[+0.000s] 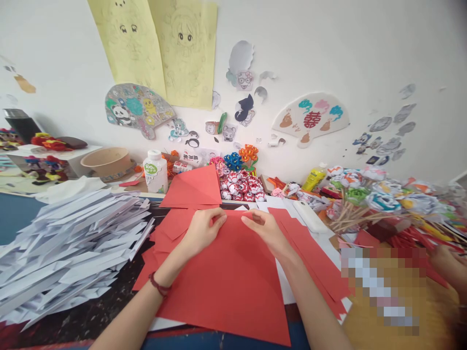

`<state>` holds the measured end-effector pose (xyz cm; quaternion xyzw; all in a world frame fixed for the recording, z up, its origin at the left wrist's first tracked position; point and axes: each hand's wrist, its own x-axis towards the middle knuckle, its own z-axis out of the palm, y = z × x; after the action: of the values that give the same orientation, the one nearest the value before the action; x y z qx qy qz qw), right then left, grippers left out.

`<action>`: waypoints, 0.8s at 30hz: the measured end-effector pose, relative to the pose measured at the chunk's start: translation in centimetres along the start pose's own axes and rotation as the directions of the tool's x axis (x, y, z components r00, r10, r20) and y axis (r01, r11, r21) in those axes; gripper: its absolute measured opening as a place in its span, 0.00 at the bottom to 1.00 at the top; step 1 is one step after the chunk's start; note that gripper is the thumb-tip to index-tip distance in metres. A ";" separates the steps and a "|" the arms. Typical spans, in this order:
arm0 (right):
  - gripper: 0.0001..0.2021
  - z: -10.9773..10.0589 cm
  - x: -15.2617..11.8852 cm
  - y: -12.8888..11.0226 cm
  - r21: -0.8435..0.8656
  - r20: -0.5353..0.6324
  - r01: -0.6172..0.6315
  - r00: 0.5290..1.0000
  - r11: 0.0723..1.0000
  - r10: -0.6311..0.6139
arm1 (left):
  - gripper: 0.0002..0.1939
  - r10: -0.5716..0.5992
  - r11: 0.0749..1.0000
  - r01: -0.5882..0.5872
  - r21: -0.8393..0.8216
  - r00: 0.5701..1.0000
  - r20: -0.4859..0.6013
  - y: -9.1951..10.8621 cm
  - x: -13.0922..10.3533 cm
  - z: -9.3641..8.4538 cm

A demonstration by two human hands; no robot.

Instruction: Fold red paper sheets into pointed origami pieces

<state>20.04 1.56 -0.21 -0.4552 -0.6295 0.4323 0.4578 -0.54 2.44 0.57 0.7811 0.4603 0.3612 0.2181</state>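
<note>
A large red sheet of paper (222,282) lies in front of me, its near edge slanting toward the table's front. At its far edge my left hand (206,228) pinches the paper between thumb and curled fingers; a dark red bracelet circles that wrist. My right hand (264,228) is at the same edge, a short gap to the right, its thumb on the near side and its fingers bent at the paper. More red sheets (304,253) lie fanned to the right on white paper, and others (170,226) are on the left. The fingertips are partly hidden.
A tall heap of folded white paper strips (80,248) fills the left. Behind stand a white bottle (155,172), red-and-white folded pieces (242,186) and a yellow bottle (314,177). Paper flowers on sticks (383,194) crowd the right, near another person's hand (447,265).
</note>
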 end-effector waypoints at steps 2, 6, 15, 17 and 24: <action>0.13 -0.1 0.2 0.1 -0.013 -0.053 0.047 0.997 0.999 -0.048 | 0.13 0.017 1.000 -0.017 0.008 0.999 0.038 0.1 0.0 0.0; 0.12 0.1 0.3 0.4 -0.046 -0.021 0.095 0.995 0.994 -0.096 | 0.10 0.045 0.999 -0.044 -0.031 0.999 0.030 0.5 -0.2 0.6; 0.07 1.0 -0.3 0.2 -0.220 -0.037 0.203 0.976 0.954 -0.216 | 0.08 0.001 0.996 0.003 -0.087 0.998 0.056 1.5 -0.5 1.2; 0.06 1.0 -0.5 0.0 -0.240 -0.076 0.225 0.966 0.944 -0.249 | 0.08 -0.011 0.996 0.016 -0.089 0.998 0.057 1.6 -0.4 1.1; 0.07 -1.0 0.2 0.3 -0.189 -0.255 0.203 0.935 0.961 -0.247 | 0.07 -0.074 0.996 0.072 0.057 0.997 0.026 0.0 0.1 -0.4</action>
<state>21.05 1.97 -0.20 -0.4709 -0.6403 0.2573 0.5496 -0.82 2.52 0.91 0.7747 0.4953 0.3287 0.2155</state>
